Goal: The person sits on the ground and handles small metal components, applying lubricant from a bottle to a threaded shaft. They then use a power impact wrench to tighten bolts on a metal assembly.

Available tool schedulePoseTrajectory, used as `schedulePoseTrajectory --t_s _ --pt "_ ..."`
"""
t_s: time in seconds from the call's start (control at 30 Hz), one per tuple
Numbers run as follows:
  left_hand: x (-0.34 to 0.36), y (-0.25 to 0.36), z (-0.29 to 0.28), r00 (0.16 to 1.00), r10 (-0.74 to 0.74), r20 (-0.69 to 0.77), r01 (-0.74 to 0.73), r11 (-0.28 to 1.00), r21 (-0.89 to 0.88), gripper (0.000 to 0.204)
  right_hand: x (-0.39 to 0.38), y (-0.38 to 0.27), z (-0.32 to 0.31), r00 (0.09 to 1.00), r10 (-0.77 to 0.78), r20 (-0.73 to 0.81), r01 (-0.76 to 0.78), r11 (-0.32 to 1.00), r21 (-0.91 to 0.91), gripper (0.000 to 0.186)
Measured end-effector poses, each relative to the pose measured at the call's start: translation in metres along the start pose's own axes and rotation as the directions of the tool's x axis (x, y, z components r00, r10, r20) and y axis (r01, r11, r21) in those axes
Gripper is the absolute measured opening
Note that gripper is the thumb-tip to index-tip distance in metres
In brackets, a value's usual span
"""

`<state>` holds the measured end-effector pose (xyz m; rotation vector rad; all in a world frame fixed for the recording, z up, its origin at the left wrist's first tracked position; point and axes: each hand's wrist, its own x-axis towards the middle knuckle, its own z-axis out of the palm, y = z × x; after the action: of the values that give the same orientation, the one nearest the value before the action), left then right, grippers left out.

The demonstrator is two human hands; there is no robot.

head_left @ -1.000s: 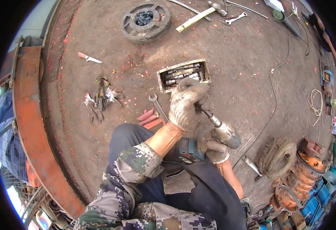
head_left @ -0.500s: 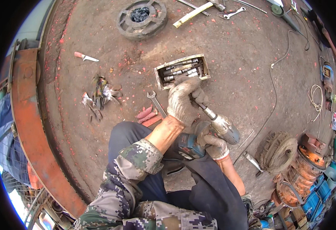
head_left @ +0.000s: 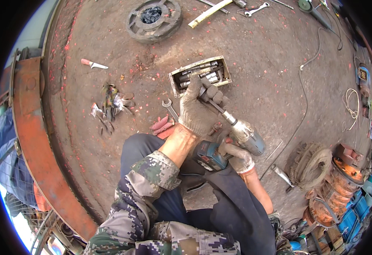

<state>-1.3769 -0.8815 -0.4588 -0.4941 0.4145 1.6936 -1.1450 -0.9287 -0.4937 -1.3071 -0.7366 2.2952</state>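
- At the middle of the rusty brown ground, the left hand [head_left: 198,111], in a dirty grey work glove, has its fingers curled shut around the dark metal bit [head_left: 214,105] that sticks out of the front of a blue and silver cordless power driver [head_left: 232,140].
- The right hand [head_left: 237,156], also in a grey glove, is clamped on the handle of that driver, just below its silver nose; the tool points up and to the left, toward the left hand.
- Just beyond the left fingertips lies a small open rectangular box with worn pale edges [head_left: 199,75], holding a row of dark cylindrical sockets lying side by side.
- Beside the left wrist, on its left side, a silver open-ended spanner [head_left: 169,108] lies on the ground, with a few reddish flat pieces [head_left: 161,126] close below it.
- Farther left sits a heap of small dark tangled metal parts [head_left: 111,104], and above it a small knife with a red handle [head_left: 93,64].
- Near the top edge rests a round dark metal wheel-like disc [head_left: 154,19], a pale yellow flat bar [head_left: 209,12] and another silver spanner [head_left: 256,9].
- A thin dark cable [head_left: 305,102] runs across the ground at the right, well apart from the hands.
- At the lower right are a worn toothed gear [head_left: 310,165] and an orange rusty cylindrical part [head_left: 336,187].
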Motion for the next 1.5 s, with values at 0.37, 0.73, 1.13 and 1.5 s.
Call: schedulePoseTrajectory --t_s 0.37,0.73,1.13,1.5 --pt "0.010 -0.013 -0.007 0.995 0.092 -0.025 -0.089 0.989 0.115 0.017 0.002 -0.015 0.012 0.996 -0.003 -0.088 0.026 0.964 0.264 0.015" --pt "0.018 -0.006 -0.013 0.964 0.103 -0.244 -0.087 0.994 0.073 0.018 0.002 -0.011 0.012 0.999 0.039 0.003 -0.039 0.999 0.004 0.006" --pt "0.021 0.007 -0.008 0.927 0.161 -0.338 -0.104 0.978 0.182 0.026 -0.003 -0.014 0.016 0.990 0.137 -0.014 -0.134 0.981 0.138 0.021" --pt "0.021 0.015 -0.019 0.926 0.131 -0.354 -0.056 0.975 0.216 0.032 0.000 -0.012 0.005 0.997 0.075 -0.006 -0.075 0.996 0.058 0.016"
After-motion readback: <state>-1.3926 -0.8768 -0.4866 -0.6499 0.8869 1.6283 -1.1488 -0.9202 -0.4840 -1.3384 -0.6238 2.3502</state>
